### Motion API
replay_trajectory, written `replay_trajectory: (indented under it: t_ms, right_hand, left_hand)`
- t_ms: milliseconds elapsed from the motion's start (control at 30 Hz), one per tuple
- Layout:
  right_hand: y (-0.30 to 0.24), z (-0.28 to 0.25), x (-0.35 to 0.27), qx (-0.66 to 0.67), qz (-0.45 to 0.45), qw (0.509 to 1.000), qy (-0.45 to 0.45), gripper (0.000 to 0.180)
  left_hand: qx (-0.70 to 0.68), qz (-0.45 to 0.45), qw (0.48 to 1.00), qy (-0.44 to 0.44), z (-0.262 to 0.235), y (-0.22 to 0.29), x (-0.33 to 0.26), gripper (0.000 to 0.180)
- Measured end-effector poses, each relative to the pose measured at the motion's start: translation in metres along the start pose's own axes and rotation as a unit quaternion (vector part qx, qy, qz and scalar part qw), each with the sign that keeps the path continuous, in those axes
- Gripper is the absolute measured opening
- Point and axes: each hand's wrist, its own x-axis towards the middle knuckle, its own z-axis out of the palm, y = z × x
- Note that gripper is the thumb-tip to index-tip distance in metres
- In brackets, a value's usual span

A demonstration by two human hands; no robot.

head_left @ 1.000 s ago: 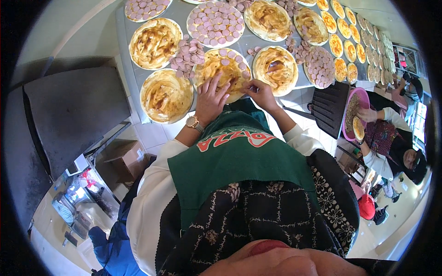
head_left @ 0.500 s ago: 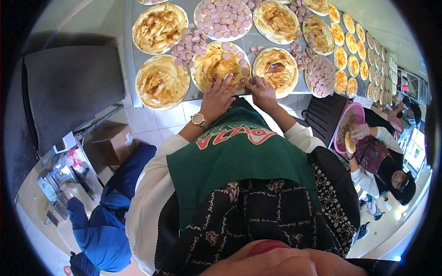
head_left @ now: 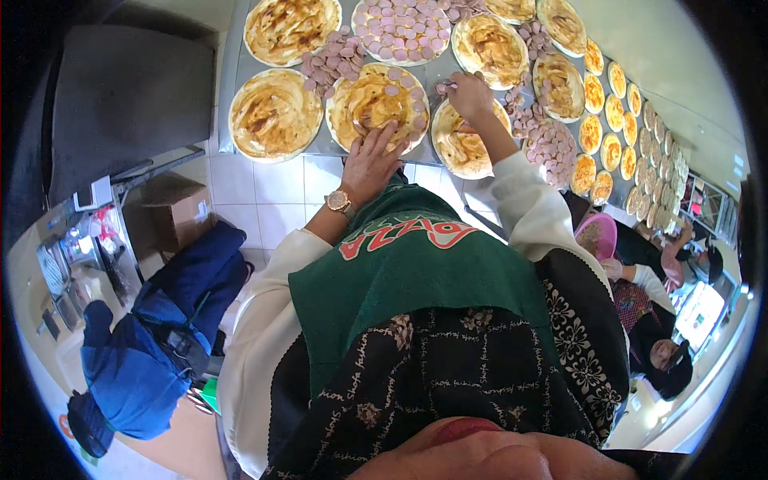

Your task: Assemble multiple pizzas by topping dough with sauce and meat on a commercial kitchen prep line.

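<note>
A round pizza base [head_left: 370, 94] smeared with orange-brown sauce lies at the table's near edge, with several pinkish sausage slices [head_left: 406, 82] along its upper and right rim. My left hand [head_left: 370, 164] rests on the near edge of this base, fingers stretched out; what lies under the palm is hidden. Beyond the neighbouring sauced pizza base [head_left: 456, 146], my right hand [head_left: 470, 94] pinches at a few loose sausage slices, its fingertips closed. A heap of sausage slices [head_left: 334, 61] spills between the bases on the left.
Other sauced bases, such as the left pizza base [head_left: 276, 114], crowd the metal table [head_left: 230, 96]. A base covered in slices [head_left: 400, 30] lies farther back. Smaller pizzas [head_left: 590, 136] stand in rows at right. Co-workers are at left, in blue [head_left: 136, 376], and right, by a pink basin [head_left: 606, 234].
My right hand has left the rim of the pizza base and reached right and away to the loose slices. My left hand has stayed on the base. The whole view has shifted slightly.
</note>
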Motion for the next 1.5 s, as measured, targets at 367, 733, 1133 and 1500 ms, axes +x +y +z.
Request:
replay_trajectory:
  t_ms: [367, 733, 1133, 1500]
  right_hand:
    - [0.036, 0.019, 0.048, 0.072, -0.044, 0.989, -0.12, 0.026]
    - [-0.001, 0.004, -0.001, 0.411, -0.174, 0.891, -0.078, 0.011]
    - [-0.07, 0.034, -0.073, 0.232, -0.384, 0.893, -0.044, 0.013]
    - [-0.128, 0.028, 0.072, 0.151, -0.373, 0.897, 0.184, 0.025]
  left_hand:
    - [0.051, -0.069, 0.996, 0.016, 0.013, 0.018, -0.011, 0.049]
    - [0.005, -0.102, 0.993, 0.067, 0.018, 0.034, -0.019, 0.047]
    - [0.003, -0.206, 0.962, 0.179, 0.022, 0.037, -0.066, 0.045]
    - [0.006, -0.224, 0.956, 0.19, 0.023, 0.043, -0.068, 0.05]
